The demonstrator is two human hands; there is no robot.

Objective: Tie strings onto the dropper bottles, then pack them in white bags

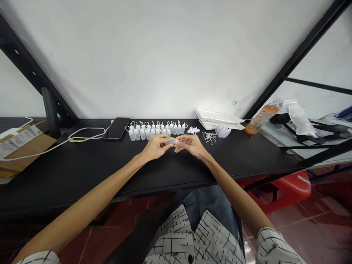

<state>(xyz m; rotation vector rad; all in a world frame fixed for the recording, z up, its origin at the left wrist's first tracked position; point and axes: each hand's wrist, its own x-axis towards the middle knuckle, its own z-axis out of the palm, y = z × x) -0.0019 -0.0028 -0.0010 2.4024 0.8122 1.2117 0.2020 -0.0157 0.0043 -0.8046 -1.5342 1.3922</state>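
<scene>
Together, the left hand (156, 146) and right hand (191, 145) grip a small translucent plastic bottle (172, 142) between their fingertips above the black bench (68, 172), just before a row of dropper bottles (155, 130).

Premises appear to be a small packing workshop. Indicators: a black steel-framed bench (82, 165), rows of plastic dropper bottles (156, 131), stacked white packaging (218, 119), a labelled carton (24, 146), and a red tile floor (316, 227).
</scene>
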